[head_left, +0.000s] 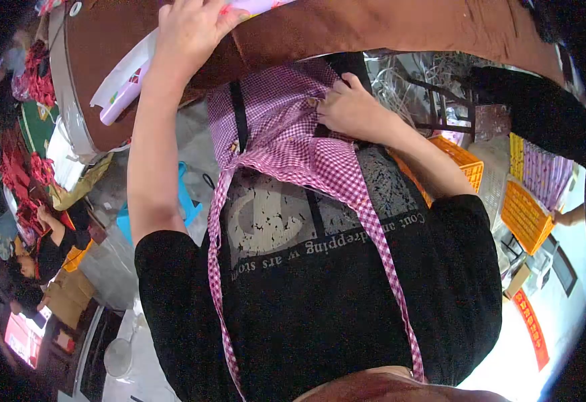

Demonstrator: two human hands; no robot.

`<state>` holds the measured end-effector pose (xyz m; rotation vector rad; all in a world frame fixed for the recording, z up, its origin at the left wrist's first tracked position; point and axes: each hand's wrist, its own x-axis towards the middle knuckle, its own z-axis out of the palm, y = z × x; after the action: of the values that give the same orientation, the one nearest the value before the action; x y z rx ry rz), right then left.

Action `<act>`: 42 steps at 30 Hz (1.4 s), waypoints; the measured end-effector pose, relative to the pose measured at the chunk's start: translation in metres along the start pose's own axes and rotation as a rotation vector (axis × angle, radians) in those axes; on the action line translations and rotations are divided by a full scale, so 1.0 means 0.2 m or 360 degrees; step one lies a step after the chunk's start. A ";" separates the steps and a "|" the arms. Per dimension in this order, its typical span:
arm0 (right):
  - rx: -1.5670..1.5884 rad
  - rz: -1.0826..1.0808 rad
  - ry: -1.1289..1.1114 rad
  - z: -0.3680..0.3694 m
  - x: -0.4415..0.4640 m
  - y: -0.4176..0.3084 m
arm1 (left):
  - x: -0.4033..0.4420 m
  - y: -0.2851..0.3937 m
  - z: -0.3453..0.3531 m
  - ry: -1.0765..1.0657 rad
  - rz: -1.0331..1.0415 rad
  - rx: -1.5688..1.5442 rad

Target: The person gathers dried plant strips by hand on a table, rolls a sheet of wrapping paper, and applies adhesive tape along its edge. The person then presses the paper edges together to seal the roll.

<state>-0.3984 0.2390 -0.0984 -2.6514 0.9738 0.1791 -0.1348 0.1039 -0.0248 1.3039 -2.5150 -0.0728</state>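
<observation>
My left hand (192, 33) is at the top, closed over a rolled printed sheet (127, 95), white and pink-purple. The sheet lies along the near edge of a brown-covered table (373, 27); some of my left fingers are cut off by the frame. My right hand (352, 110) is at waist height with bent fingers, gripping the purple-and-white checked apron (283, 130) I wear over a black T-shirt. Its cloth is bunched beside those fingers, and whether anything else is inside the grip is hidden.
Orange crates (524, 214) stand at the right, one with purple and yellow packs (541, 167). A dark stool (450, 110) is beyond my right arm. A blue plastic stool (189, 204) stands at left. Another person (45, 248) works near red bundles (21, 177); a further hand (570, 216) touches a crate.
</observation>
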 end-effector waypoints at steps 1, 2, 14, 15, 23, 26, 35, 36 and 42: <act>0.0057 0.0032 0.0035 0.03 0.01 -0.01 | 0.00 0.00 -0.01 0.0010 -0.0001 0.0000; 0.0118 0.0062 0.0071 0.04 0.02 -0.02 | 0.00 0.01 -0.01 -0.0022 -0.0008 0.0007; 0.0260 0.0108 -0.0735 0.02 -0.01 0.07 | 0.00 0.01 -0.01 0.0032 0.0001 -0.0035; 0.0224 0.0134 -0.0529 0.07 -0.03 0.06 | 0.00 0.01 -0.01 0.0067 0.0019 -0.0030; -0.0307 0.0163 0.0241 0.24 0.07 -0.07 | 0.00 0.00 0.01 0.0047 0.0030 0.0006; -0.0407 0.0138 0.0125 0.25 0.12 -0.06 | 0.00 0.01 0.00 0.0034 0.0010 0.0012; -0.0408 0.0030 -0.0065 0.23 0.10 -0.03 | -0.01 0.01 -0.01 0.0046 0.0011 -0.0006; -0.0451 0.0013 -0.0144 0.23 0.08 -0.01 | -0.01 0.01 -0.01 0.0055 0.0026 -0.0028; -0.0434 -0.0005 0.0058 0.26 0.10 0.00 | -0.01 0.00 0.00 0.0058 0.0002 -0.0072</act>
<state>-0.3831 0.2445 -0.1523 -2.9110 1.0210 0.2824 -0.1339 0.1058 -0.0251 1.2745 -2.4690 -0.1044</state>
